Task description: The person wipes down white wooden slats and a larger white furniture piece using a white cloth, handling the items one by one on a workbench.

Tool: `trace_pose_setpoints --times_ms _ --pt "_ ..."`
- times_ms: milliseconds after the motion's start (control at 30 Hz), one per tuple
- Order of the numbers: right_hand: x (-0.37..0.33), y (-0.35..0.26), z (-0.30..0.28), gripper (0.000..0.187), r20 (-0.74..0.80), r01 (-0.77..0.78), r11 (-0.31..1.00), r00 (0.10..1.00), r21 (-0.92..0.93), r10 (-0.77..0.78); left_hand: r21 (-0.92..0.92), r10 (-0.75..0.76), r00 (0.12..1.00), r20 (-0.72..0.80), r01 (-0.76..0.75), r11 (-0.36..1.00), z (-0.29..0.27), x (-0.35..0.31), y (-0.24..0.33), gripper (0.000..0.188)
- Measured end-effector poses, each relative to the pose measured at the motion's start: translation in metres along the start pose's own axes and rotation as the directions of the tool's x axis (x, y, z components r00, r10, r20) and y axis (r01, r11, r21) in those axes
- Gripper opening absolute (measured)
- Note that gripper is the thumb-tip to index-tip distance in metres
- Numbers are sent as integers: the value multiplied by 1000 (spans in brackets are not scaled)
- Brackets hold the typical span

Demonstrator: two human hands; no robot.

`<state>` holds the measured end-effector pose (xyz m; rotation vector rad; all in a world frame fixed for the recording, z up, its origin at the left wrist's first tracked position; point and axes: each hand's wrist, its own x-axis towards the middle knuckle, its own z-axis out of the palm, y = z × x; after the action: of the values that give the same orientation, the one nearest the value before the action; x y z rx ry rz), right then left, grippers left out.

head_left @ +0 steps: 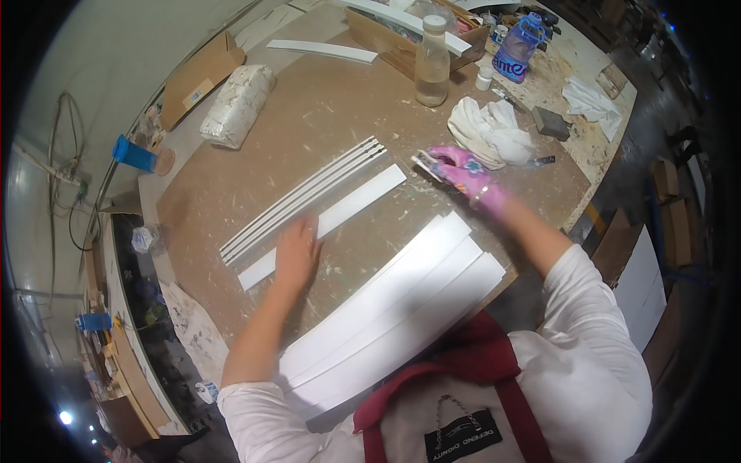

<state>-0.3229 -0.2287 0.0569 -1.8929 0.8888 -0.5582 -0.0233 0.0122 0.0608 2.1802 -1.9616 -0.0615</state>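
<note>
A single white strip [363, 201] lies slantwise on the brown worktable [324, 100]. My bare left hand [297, 251] is over its nearer half, fingers close together and curled across it, holding it against the table. Just beyond lie several narrow white strips [309, 193] with dark marks at their right ends. My right hand [463, 174], in a pink flowered glove, grips a small flat pale piece with a dark edge [425, 166], its exact kind unclear. That piece is held beyond the right end of the single strip, apart from it.
Wide white panels [394, 309] lie stacked nearest me. Beyond are a wrapped white block [238, 106], a glass bottle [432, 65], a cardboard box [386, 38] and a blue-purple jug [519, 50]. A white cloth [490, 131] and a grey block [551, 122] lie at right.
</note>
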Motion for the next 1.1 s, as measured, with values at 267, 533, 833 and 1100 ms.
trace_pose_setpoints --times_ms 267,533,833,1100 --pt "12 -8 32 44 75 117 924 993 -364 -96 -62 50 998 27 -48 997 -2 -2 14 43" --pt "15 -37 0 43 127 -201 954 964 -223 233 -54 78 996 33 -77 996 -3 2 17 42" --pt "-9 -28 -27 40 463 20 979 883 -204 78 48 -16 986 164 8 999 2 -4 8 38" --pt "57 -184 138 36 598 860 485 476 -162 -645 65 46 999 -24 -45 997 33 4 18 30"
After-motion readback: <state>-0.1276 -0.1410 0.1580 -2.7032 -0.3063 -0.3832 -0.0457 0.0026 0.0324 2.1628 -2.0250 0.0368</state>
